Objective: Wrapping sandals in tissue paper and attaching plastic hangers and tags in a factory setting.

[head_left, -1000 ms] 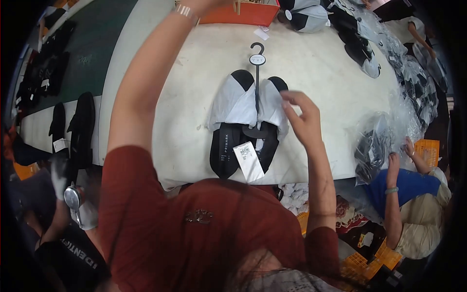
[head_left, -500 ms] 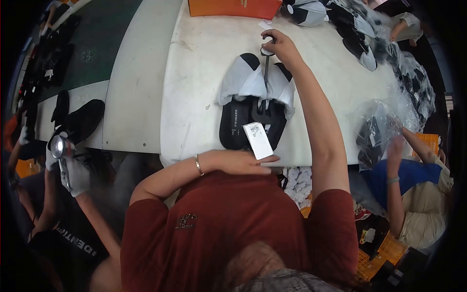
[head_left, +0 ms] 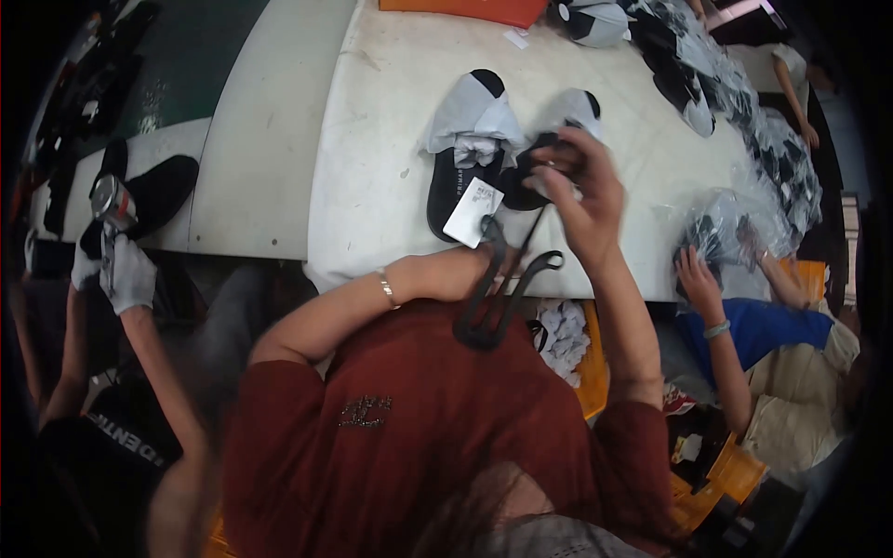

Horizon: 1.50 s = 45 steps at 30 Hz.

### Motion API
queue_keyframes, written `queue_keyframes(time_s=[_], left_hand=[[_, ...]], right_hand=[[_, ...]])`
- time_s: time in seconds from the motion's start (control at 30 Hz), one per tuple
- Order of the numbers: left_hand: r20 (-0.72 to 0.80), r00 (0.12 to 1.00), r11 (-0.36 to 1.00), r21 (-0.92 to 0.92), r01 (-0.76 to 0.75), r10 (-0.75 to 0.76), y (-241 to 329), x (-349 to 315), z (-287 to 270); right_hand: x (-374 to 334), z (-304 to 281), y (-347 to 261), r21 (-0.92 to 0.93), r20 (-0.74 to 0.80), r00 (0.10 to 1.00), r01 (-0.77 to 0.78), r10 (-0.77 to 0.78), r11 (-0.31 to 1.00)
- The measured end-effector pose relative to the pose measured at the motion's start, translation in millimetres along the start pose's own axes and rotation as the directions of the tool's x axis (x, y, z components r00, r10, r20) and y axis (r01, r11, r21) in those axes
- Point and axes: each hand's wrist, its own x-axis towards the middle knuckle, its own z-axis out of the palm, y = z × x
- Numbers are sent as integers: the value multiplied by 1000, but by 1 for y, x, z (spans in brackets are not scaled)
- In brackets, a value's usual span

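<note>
On the white tabletop in front of me lies a pair of black-soled slippers with pale paper wrapped over their straps: the left slipper (head_left: 473,116) and, apart from it, the right slipper (head_left: 569,112), partly covered by my hand. My right hand (head_left: 586,191), somewhat blurred, is closed around the upper end of a black plastic shoe hanger (head_left: 479,332). Its looped lower end hangs toward me, over the table edge. My left hand (head_left: 463,272) rests at that edge behind the hanger, its fingers mostly hidden. A white tag (head_left: 474,212) lies over the left slipper's sole.
An orange box (head_left: 465,7) stands at the far edge. Plastic-wrapped slippers (head_left: 684,70) are heaped at the far right. A co-worker at right handles a clear bag (head_left: 726,223); another at left, in white gloves (head_left: 130,274), holds a metal can (head_left: 113,200) near dark footwear (head_left: 167,191).
The hanger has come out of the slippers and swung toward me in my right hand, which moved nearer. The slippers are now spread apart, and the tag has shifted up and left.
</note>
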Motion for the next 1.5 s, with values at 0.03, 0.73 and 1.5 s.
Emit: queue_keyframes(time_s=[0.03,0.73,1.5], left_hand=[[63,996,992,102,-76,70,16,-10,-4],[-357,826,173,934,312,437,50,26,-119],[-502,748,900,272,-341,435,126,164,17]], right_hand=[[-9,-11,-11,37,-73,990,124,-121,992],[68,-57,65,-933,195,942,92,274,348],[-107,-157,-69,-889,-215,975,-219,57,401]])
